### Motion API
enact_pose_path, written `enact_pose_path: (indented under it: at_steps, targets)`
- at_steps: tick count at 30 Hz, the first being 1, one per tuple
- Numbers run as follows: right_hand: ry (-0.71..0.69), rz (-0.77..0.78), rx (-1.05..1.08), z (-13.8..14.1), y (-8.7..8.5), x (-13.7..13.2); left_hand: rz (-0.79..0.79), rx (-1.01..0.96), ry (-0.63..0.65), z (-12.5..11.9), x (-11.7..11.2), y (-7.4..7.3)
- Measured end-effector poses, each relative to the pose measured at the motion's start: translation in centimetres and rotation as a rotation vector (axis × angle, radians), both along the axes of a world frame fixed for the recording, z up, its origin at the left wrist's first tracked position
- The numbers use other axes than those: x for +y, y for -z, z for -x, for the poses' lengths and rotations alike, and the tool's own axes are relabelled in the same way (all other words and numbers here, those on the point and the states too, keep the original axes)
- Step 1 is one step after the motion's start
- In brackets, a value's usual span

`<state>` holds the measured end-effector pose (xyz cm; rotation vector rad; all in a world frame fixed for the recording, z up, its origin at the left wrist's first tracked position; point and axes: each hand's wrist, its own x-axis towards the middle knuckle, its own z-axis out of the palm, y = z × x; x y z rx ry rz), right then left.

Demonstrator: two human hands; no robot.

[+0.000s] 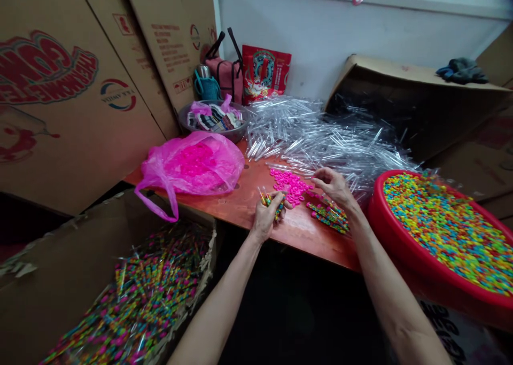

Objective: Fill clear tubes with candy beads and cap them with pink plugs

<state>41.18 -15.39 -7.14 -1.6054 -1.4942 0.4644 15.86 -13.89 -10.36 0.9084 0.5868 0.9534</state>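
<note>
My left hand (266,215) is closed around a small bunch of clear tubes (265,198) filled with colourful candy, their tips pointing up and away. Fingertips together in a pinch, my right hand (333,185) is at the right edge of a pile of small pink caps (289,185); anything between those fingers is too small to make out. Below that hand, a stack of candy-filled tubes (326,216) with pink ends lies on the orange tabletop (224,209). A large heap of empty clear tubes (320,135) spreads behind the caps.
A red tub (379,207) of multicoloured candies stands at right. On the left are a pink plastic bag (196,164) and, lower, an open carton (120,210) of filled tubes. Behind are a basin (236,135), a red pouch (266,74) and a tipped carton (401,76).
</note>
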Motion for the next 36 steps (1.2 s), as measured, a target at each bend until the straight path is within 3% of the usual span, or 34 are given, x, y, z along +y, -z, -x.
enact_pose_path:
  at_steps: [5,10,17,28,36]
  targets:
    - [-0.232,0.068,0.281,5.2,-2.0,-0.3,-0.017,0.022,-0.011,-0.1,0.0,0.3]
    - [-0.318,0.114,0.396,7.0,-2.3,-0.7,-0.068,0.061,0.012,-0.1,0.0,0.7]
    - [-0.225,0.061,0.397,8.5,-1.4,-0.6,-0.058,0.075,0.012,-0.1,0.1,0.8]
    - [-0.136,0.012,0.704,9.2,0.0,0.4,-0.053,0.096,0.004,-0.1,-0.1,0.5]
    - [-0.125,-0.003,0.554,9.5,0.2,0.0,-0.027,0.093,-0.004,-0.3,-0.1,0.4]
